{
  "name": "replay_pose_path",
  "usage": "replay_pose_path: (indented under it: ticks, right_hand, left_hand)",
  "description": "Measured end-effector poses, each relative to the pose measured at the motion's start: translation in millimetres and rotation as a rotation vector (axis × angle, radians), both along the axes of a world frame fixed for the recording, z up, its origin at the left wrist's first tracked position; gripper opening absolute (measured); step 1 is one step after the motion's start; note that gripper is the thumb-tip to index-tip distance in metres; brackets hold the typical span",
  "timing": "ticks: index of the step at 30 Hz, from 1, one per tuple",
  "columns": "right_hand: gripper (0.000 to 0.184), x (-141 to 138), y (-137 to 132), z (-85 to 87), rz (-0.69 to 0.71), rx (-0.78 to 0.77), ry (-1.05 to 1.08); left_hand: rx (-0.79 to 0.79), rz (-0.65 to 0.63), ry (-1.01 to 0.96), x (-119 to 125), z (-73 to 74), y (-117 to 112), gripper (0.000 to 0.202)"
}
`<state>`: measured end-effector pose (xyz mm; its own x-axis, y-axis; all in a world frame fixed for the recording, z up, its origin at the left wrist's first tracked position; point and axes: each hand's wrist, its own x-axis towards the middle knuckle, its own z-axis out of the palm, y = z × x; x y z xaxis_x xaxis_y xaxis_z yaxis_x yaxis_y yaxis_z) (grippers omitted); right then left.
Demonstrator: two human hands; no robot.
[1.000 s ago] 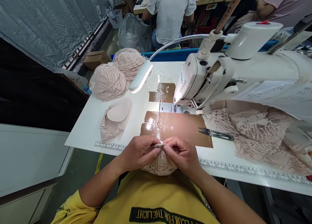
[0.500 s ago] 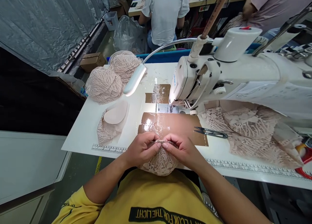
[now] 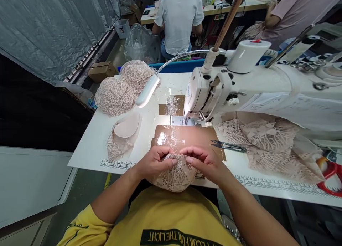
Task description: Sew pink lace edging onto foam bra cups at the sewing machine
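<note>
My left hand [image 3: 152,163] and my right hand [image 3: 204,163] both pinch the top edge of a beige lace cup [image 3: 175,176], held at the near edge of the white sewing table [image 3: 93,146] just above my lap. Fingers of both hands are curled closed on the lace. The sewing machine head [image 3: 205,92] stands beyond my hands, its needle area over a brown taped patch [image 3: 187,135]. Thread snips [image 3: 228,146] lie just right of my right hand.
Stacked lace cups [image 3: 114,96] and a foam pad on lace [image 3: 127,126] sit at the left. Loose lace pieces [image 3: 272,146] lie under the machine arm at right, red scissors [image 3: 330,178] at far right. A gooseneck lamp [image 3: 146,91] hangs over the table. Other people sit behind.
My fingers have shifted along the cup's edge and the cup now bulges up more between my hands. The view has tilted slightly, showing more of the right side.
</note>
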<state>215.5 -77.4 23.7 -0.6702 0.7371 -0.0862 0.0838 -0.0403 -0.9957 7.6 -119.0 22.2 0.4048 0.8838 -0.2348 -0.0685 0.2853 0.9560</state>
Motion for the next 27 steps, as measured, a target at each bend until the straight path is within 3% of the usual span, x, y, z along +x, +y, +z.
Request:
replay_pose_path:
  ticks: [6, 12, 15, 18, 21, 23, 25, 27]
  right_hand:
    - [0.024, -4.6, 2.0, 2.9, -0.039, 0.044, -0.066]
    - [0.028, -5.9, 3.4, 2.2, -0.047, -0.001, -0.056]
    - [0.029, -6.4, 8.7, 0.4, -0.049, -0.043, -0.043]
    - [0.025, 2.0, 17.1, -1.2, -0.122, -0.023, -0.052]
    - [0.024, 20.4, 24.1, -1.3, -0.251, 0.063, -0.169]
    - [0.022, 31.0, 27.0, 0.8, -0.307, 0.165, -0.270]
    - [0.021, 34.5, 29.9, 5.3, -0.304, 0.273, -0.359]
    - [0.020, 30.0, 34.3, 10.6, -0.266, 0.370, -0.431]
  left_hand:
    - [0.057, -0.005, 0.085, 3.9, 4.2, 2.2, 0.032]
    - [0.021, 0.051, 0.027, 11.1, 2.9, 3.7, 0.031]
    - [-0.136, 0.148, -0.126, 15.6, -2.6, 5.7, 0.032]
    - [-0.222, 0.376, -0.150, 2.3, 1.0, 10.6, 0.036]
    - [-0.049, 0.650, 0.020, -27.0, 18.7, 20.0, 0.031]
    - [0.214, 0.762, 0.290, -40.5, 30.4, 30.3, 0.025]
    - [0.507, 0.704, 0.644, -38.5, 33.5, 44.6, 0.024]
    - [0.729, 0.469, 0.970, -19.6, 25.5, 61.4, 0.024]
